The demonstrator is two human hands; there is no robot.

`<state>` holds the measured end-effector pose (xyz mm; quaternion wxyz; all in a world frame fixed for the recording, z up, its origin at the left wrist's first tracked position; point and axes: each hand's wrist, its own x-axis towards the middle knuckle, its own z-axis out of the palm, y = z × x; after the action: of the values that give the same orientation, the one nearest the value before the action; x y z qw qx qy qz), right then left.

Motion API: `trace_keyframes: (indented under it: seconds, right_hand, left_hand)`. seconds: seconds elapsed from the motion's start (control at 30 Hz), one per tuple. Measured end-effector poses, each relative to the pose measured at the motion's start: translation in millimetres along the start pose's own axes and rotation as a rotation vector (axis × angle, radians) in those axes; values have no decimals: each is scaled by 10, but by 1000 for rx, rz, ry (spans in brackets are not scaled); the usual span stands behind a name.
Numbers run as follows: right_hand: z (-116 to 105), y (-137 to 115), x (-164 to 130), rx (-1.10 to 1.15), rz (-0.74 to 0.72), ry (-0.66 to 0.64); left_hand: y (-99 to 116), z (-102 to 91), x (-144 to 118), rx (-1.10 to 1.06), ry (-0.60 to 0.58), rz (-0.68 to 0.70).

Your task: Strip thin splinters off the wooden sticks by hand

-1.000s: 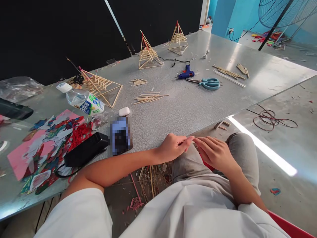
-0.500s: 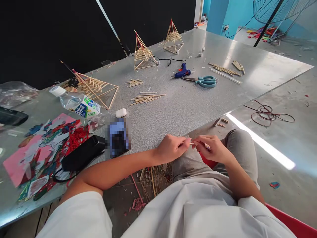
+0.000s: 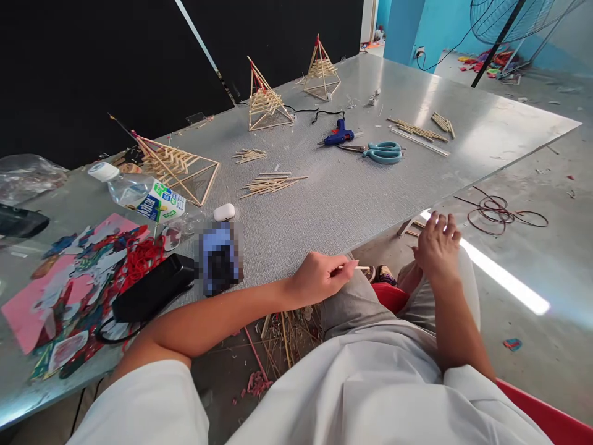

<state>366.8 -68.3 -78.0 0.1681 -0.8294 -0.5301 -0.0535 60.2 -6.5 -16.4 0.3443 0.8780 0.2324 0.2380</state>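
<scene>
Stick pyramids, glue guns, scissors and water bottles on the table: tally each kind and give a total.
Stick pyramids: 3
Glue gun: 1
Scissors: 1
Water bottle: 1
Total: 6

Bright daylight fills the room from my right. The metal tabletop [image 3: 463, 133] throws back a pale glare along its far right side, and a hard white strip of light [image 3: 498, 275] burns out on the floor [image 3: 546, 346]. The wall [image 3: 69, 68] behind is nearly black. Edges bow with wide-angle distortion. One patch [image 3: 218, 256] is pixelated; everything else looks sharp, shadows soft.
</scene>
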Motion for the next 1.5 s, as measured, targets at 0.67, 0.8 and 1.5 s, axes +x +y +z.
trace_keyframes:
  seconds: [0.67, 0.8, 1.5]
  right_hand:
    - [-386, -651, -368, 1124, -490, -441]
    - [-368, -700, -402, 1035, -549, -306]
    - [-354, -839, -506, 776, -834, 94]
  left_hand:
    - [44, -21, 16, -37, 2, -47]
    - [46, -21, 17, -22, -4, -35]
    - [62, -49, 21, 38, -70, -31]
